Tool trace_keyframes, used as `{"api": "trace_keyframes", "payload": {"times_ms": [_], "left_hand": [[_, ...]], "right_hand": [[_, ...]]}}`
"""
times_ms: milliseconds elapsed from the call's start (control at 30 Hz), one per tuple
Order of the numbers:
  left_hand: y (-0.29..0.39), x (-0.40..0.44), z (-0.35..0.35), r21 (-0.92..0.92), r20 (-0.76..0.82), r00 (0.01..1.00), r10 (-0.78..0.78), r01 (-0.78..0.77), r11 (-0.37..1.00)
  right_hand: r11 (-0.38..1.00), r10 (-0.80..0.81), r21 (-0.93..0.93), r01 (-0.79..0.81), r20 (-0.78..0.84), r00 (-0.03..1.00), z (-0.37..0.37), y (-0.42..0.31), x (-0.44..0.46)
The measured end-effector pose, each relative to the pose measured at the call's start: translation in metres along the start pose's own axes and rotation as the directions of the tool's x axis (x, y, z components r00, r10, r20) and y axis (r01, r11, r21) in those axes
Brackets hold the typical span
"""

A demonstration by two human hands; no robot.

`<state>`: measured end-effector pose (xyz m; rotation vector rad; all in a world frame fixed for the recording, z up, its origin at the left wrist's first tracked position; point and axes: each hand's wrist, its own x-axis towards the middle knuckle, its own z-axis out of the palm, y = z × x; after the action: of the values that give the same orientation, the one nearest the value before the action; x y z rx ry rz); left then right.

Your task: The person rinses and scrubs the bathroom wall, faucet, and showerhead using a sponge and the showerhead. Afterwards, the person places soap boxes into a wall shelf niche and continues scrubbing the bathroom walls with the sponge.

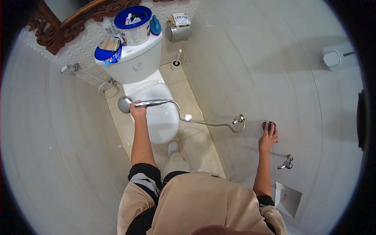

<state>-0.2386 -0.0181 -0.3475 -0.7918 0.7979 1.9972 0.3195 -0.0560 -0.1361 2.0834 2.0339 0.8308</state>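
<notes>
My left hand is wrapped round the chrome hand shower close to its round head, above the white toilet with its lid down. A flexible metal hose runs from the handle to a valve on the right wall. Against that wall, my right hand presses a small black sponge-like pad. Its fingers cover much of the pad, so its exact kind is unclear. Below my right hand, a chrome tap sticks out of the wall.
On the cistern stand a blue-rimmed bucket with several items, a cloth and a blue brush. A toilet brush stands in the corner. A paper holder and a white dispenser are on the walls.
</notes>
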Motion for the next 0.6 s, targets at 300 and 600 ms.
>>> {"api": "trace_keyframes", "payload": {"times_ms": [300,600], "left_hand": [[-0.028,0.003,-0.008,0.027,0.016,0.998,-0.053,0.052,0.998],[-0.050,-0.082,0.025,0.201,0.343,0.904,-0.255,0.194,0.960]], "right_hand": [[0.998,-0.012,-0.055,0.013,0.014,1.000,-0.005,-0.002,0.003],[0.990,-0.016,0.138,0.030,-0.101,0.995,-0.012,0.000,0.003]]}}
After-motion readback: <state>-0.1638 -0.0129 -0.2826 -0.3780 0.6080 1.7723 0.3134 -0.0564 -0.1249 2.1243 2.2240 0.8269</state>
